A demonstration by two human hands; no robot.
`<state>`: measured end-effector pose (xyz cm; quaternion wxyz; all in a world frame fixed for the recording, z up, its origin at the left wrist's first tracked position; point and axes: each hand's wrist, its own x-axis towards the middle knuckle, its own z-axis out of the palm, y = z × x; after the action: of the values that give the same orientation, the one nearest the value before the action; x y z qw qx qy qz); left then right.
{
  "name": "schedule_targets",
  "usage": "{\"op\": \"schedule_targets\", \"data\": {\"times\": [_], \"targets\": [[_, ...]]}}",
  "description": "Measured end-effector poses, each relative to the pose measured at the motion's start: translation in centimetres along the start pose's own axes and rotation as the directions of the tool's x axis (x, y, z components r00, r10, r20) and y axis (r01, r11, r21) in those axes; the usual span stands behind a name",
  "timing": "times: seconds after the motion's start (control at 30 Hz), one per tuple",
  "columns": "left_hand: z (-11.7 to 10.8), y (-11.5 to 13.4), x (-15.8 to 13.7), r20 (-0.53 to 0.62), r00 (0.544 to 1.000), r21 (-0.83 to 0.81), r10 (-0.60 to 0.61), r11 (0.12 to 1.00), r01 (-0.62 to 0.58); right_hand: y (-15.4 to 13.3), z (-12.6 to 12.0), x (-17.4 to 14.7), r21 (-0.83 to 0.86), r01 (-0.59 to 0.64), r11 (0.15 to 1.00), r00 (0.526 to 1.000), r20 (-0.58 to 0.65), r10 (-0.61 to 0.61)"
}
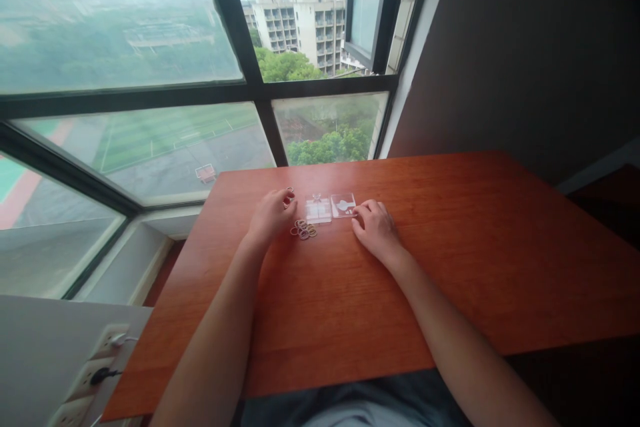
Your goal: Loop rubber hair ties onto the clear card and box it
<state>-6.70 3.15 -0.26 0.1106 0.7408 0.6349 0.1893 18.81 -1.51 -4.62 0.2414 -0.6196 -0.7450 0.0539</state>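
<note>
My left hand [273, 215] is at the left of the small items, its fingers curled closed around some thin pale rings [290, 190], partly hidden by the fingers. Just right of that hand lies a clear plastic piece [319, 210] with a small raised clear part on its far side. A loose pile of several similar rings [303, 230] sits in front of it. Beside it is a flat clear square plate [343, 205] with a pale shape on it. My right hand [376, 227] has its bent fingertips and thumb at the plate's right edge, closed on it.
The reddish-brown wooden table [340, 320] stretches to both sides, its far edge by the dark-framed window [325, 87]. A dark wall [525, 60] rises at the right. Sockets with a black plug [103, 376] are low at the left, below the table edge.
</note>
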Motion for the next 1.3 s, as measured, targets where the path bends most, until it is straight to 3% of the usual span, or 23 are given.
{"op": "schedule_targets", "data": {"times": [0.03, 0.1, 0.2, 0.3, 0.63, 0.9, 1.0, 1.1, 1.2, 1.3], "targets": [[0.3, -0.4, 0.2, -0.085, 0.996, 0.003, 0.001, 1.000, -0.001, 0.0, -0.1, 0.0, -0.007, -0.014, 1.000, 1.000, 0.001, 0.014], [0.7, -0.9, 0.3, -0.101, 0.987, -0.014, 0.123, 0.992, -0.125, 0.0, -0.2, 0.0, -0.032, -0.039, 0.999, 0.999, 0.004, 0.039], [0.6, -0.3, 0.0, 0.019, 0.956, -0.091, 0.294, 0.952, -0.291, 0.0, -0.3, 0.0, -0.074, -0.068, 0.995, 0.998, 0.010, 0.069], [0.2, 0.9, -0.6, 0.135, 0.925, -0.064, 0.355, 0.935, -0.349, 0.0, -0.2, -0.1, -0.090, -0.075, 0.993, 0.997, 0.025, 0.078], [0.9, 2.8, -1.1, 0.188, 0.887, 0.081, 0.423, 0.893, -0.443, -0.1, -0.4, -0.1, -0.090, -0.077, 0.993, 0.995, 0.053, 0.082], [1.7, 3.6, -1.1, 0.204, 0.904, 0.145, 0.377, 0.901, -0.408, 0.0, -0.4, -0.1, -0.088, -0.072, 0.993, 0.995, 0.065, 0.078], [0.7, 2.6, -0.8, 0.129, 0.934, 0.145, 0.334, 0.925, -0.351, 0.1, -0.3, -0.1, -0.083, -0.075, 0.994, 0.995, 0.060, 0.080], [-1.0, 0.3, -0.4, -0.088, 0.980, 0.195, 0.178, 0.968, -0.159, 0.1, -0.3, -0.1, -0.080, -0.074, 0.994, 0.995, 0.056, 0.079], [-2.3, -2.7, -0.2, -0.235, 0.972, 0.209, 0.001, 0.977, 0.049, 0.1, -0.2, -0.1, -0.079, -0.074, 0.994, 0.995, 0.055, 0.079], [-2.5, -5.2, -0.2, -0.278, 0.952, 0.217, -0.125, 0.958, 0.189, 0.1, -0.3, -0.1, -0.079, -0.075, 0.994, 0.995, 0.057, 0.080]]}}
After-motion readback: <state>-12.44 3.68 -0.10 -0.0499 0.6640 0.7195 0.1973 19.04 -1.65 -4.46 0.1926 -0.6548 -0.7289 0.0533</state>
